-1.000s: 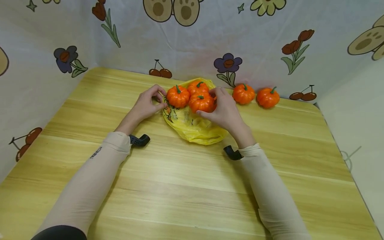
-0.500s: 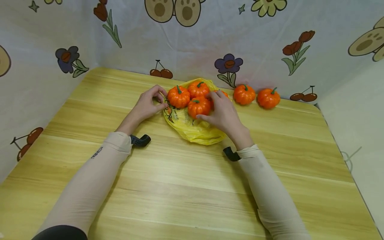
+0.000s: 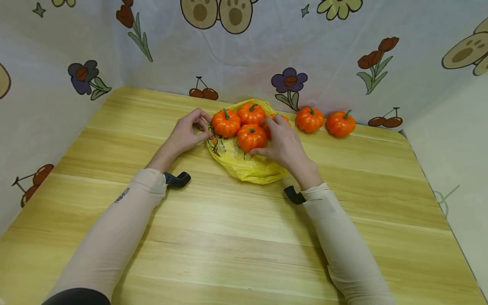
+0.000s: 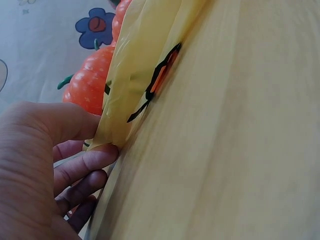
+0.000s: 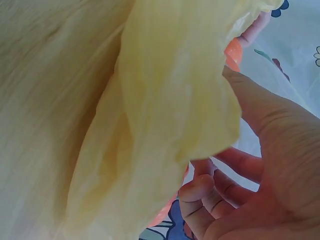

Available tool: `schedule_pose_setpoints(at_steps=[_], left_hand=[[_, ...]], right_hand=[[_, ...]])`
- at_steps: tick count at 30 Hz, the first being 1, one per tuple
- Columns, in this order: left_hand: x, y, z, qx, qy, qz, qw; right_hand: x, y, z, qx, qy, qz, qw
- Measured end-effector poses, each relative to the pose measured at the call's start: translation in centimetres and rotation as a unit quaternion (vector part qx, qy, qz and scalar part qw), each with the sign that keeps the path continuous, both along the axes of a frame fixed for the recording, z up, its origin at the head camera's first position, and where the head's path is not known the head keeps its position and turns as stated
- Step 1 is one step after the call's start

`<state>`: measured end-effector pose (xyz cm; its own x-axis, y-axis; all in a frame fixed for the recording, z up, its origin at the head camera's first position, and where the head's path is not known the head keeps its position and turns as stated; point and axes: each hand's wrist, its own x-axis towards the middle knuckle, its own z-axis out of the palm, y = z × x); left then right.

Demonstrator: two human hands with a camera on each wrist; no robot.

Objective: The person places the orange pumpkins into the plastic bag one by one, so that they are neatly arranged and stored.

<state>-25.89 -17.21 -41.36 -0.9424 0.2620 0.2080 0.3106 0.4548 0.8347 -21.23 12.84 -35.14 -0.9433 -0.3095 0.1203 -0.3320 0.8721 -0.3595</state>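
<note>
A yellow plastic bag lies spread low on the table, with several small orange pumpkins in its mouth. My left hand pinches the bag's left edge between thumb and fingers, as the left wrist view shows up close. Beside these fingers sits the leftmost pumpkin, stem up; a back pumpkin is behind it. My right hand holds the front pumpkin from its right side, thumb near, fingers at the back. That hand partly hides another pumpkin. In the right wrist view the bag's wall covers most of this grip.
Two more pumpkins stand outside the bag by the back wall, a nearer one and a right one. A patterned cloth hangs along the table's back edge. The wooden table reaches toward me.
My right hand has lowered the front pumpkin slightly and to the left, and its stem has turned more upright. The pumpkin behind my right hand has come into view. My left hand stays put.
</note>
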Motion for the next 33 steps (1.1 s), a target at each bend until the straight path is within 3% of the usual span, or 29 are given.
schedule_pose_setpoints(at_steps=[7, 13, 25, 33], left_hand=[[0.0, -0.1, -0.1, -0.006, 0.002, 0.0, 1.0], [-0.2, 0.1, 0.0, 0.0, 0.007, -0.001, 1.0], [-0.1, 0.0, 0.0, 0.0, 0.006, 0.001, 1.0], [-0.1, 0.0, -0.1, 0.0, 0.005, -0.002, 1.0]], right_hand=[[-0.3, 0.7, 0.6, -0.037, 0.0, 0.011, 0.999], [-0.7, 2.1, 1.1, -0.107, 0.059, 0.008, 0.993], [-1.9, 4.3, 1.1, -0.204, 0.148, -0.083, 0.964], [-2.4, 7.3, 0.8, -0.225, 0.14, -0.147, 0.953]])
